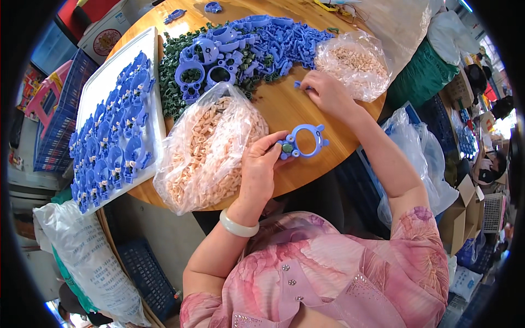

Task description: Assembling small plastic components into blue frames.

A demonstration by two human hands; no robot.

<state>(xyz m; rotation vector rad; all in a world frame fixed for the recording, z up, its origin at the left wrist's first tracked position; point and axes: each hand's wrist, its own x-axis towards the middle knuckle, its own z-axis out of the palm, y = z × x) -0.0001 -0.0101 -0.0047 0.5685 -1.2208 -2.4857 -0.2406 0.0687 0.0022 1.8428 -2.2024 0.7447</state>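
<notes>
Blue ring part (307, 141) — pinched in left hand (261, 167); right hand (327, 92) fingers pinch a small blue piece (302, 86).

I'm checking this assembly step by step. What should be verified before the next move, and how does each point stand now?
1. Left hand holds the blue ring in a firm grip: ok.
2. Green piece seated in the ring's side lug: cannot tell, fingers partly cover it.
3. Right hand has picked up a small blue part: ok, pinched at the fingertips.
4. Bag of pale pieces open and beside the left hand: ok.
5. Bare tabletop between the hands: ok.
6. Room left on the white tray: ok at its far end.
</notes>
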